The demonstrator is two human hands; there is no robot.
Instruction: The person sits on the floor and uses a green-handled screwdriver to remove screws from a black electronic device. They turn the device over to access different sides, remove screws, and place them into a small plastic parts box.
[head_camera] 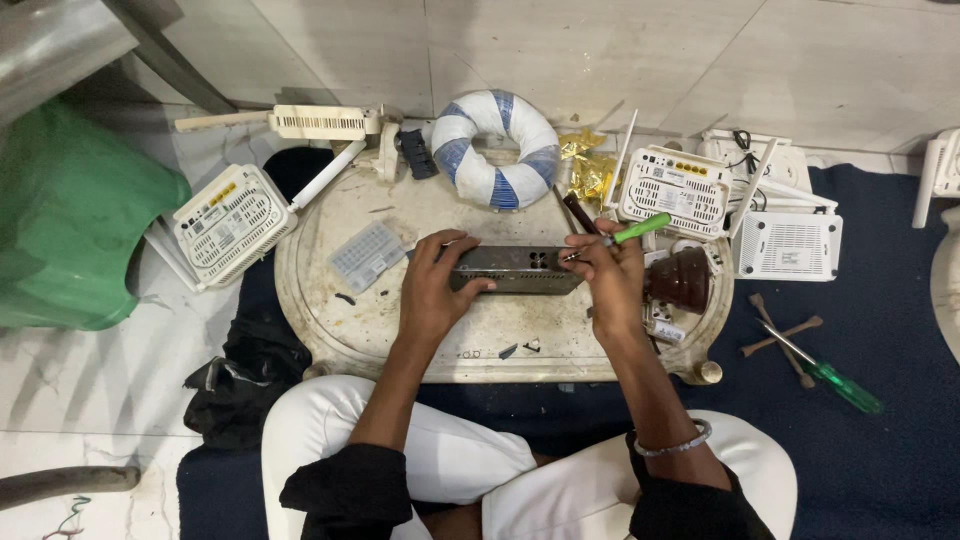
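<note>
My left hand (435,285) grips the left end of a flat grey metal device (515,268) that stands on edge on a low round white table (330,320). At the device's right end my right hand (610,270) holds a green-handled screwdriver (640,229). The screwdriver's tip points at the device's right edge. I sit cross-legged in white trousers behind the table.
White routers with antennas lie at the left (232,222) and at the right (675,188), (788,245). Also there: a blue-and-white wrapped ring (495,150), a clear screw box (368,255), a brown ribbed cup (680,280), a second green screwdriver (835,380) on the dark mat, a green bag (70,220).
</note>
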